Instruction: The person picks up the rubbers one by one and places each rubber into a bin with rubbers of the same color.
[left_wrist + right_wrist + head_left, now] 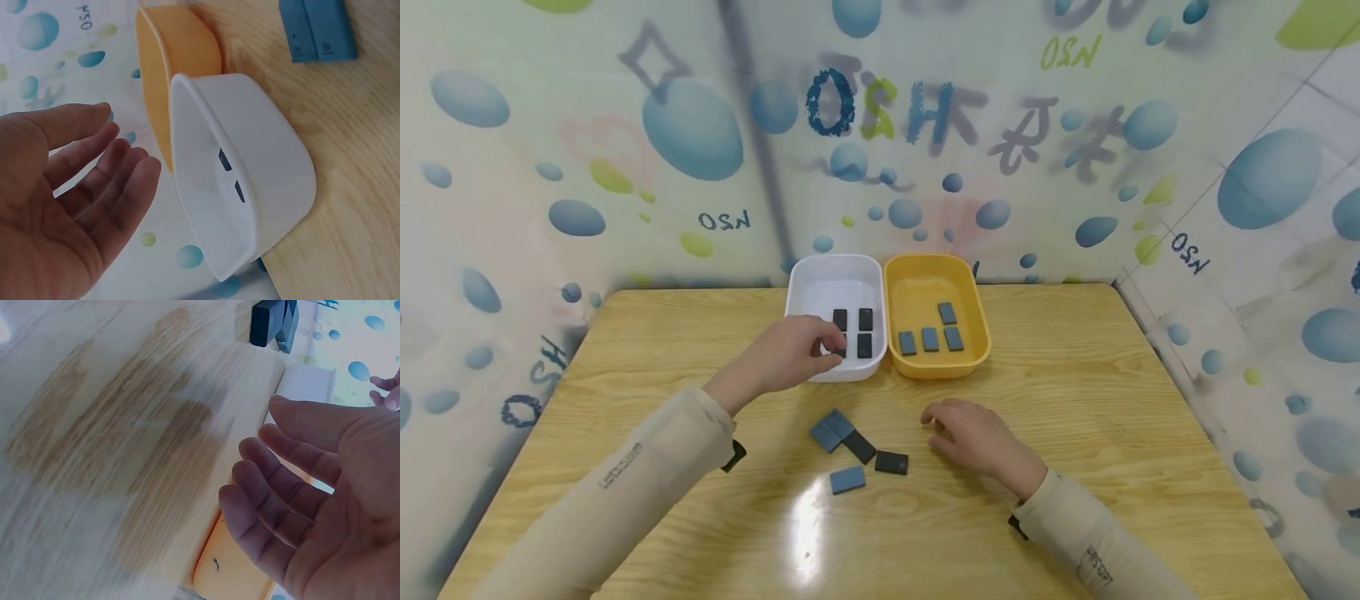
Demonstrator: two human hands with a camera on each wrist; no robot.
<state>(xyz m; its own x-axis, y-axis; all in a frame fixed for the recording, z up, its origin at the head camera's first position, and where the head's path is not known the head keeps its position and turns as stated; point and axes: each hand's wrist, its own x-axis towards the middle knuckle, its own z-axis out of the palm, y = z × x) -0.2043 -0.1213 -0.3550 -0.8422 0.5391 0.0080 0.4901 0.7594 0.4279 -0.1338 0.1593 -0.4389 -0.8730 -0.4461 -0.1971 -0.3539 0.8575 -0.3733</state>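
My left hand [793, 350] hovers over the front left of a white bin [837, 279], fingers loosely bent and holding nothing in the left wrist view. Several small black rectangular blocks [865, 346] lie inside that bin, one partly behind my fingertips. Just above the table, right of the loose blocks, my right hand [973, 437] is relaxed with an empty palm. On the table between me and the bins are blue blocks [847, 480], two of them side by side, a black block [859, 447] touching these, and another black block [891, 462] on its own.
A yellow bin [932, 287] stands against the white one on its right, with several blue blocks [947, 313] in it. Behind both bins rises a wall covering [880, 192] printed with bubbles. The wooden table [1075, 367] extends to both sides.
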